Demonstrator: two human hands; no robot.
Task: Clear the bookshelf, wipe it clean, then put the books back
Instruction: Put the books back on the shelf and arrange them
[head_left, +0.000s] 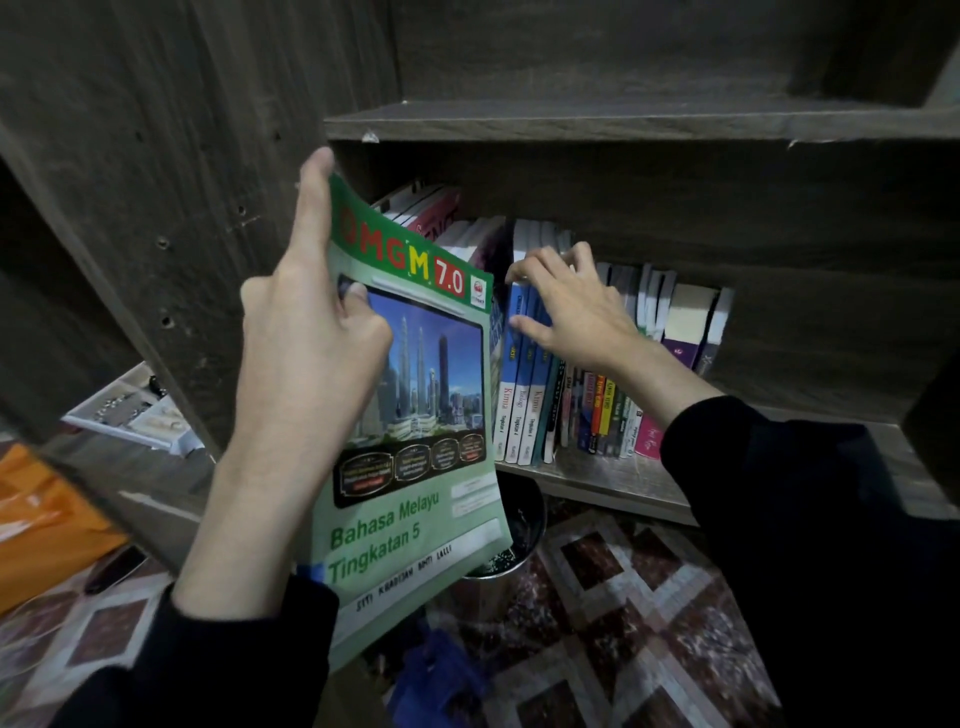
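**One book out, one hand on the row**

Our left thumb (358, 304) presses on the front of a thin green paper workbook (415, 467). Our pointing finger runs up behind its top corner, toward 12 o'clock. The other fingers are behind the cover, where we cannot see them. So our left hand (306, 358) pinches the workbook and holds it up in the air, in front of the left end of the shelf. The cover shows tall towers and the words "Bahasa Melayu Tingkatan 5".

At 3 o'clock from the workbook, our right fingers (524, 270) bend over the tops of some tall blue-spined books (519, 410). The thumb lies on their spines. So our right hand (576, 312) grips these books, which stand upright in the row. Both arms wear black sleeves (779, 493).

The row stands on the grey wooden shelf board (597, 480) of a dark wooden bookshelf (623, 171). At 5 o'clock from the right hand stand small books with bright spines (602, 410). At 3 o'clock from it are purple and white books (691, 332).

Under the workbook, at 6 o'clock, sits a round shiny metal bin (498, 582). A crumpled blue cloth (441, 670) lies just below it. Both are on a red and white patterned floor mat (623, 597). Far out at 9 o'clock we see an orange plastic bag (47, 519) and, above it, a flat white tray (130, 435).
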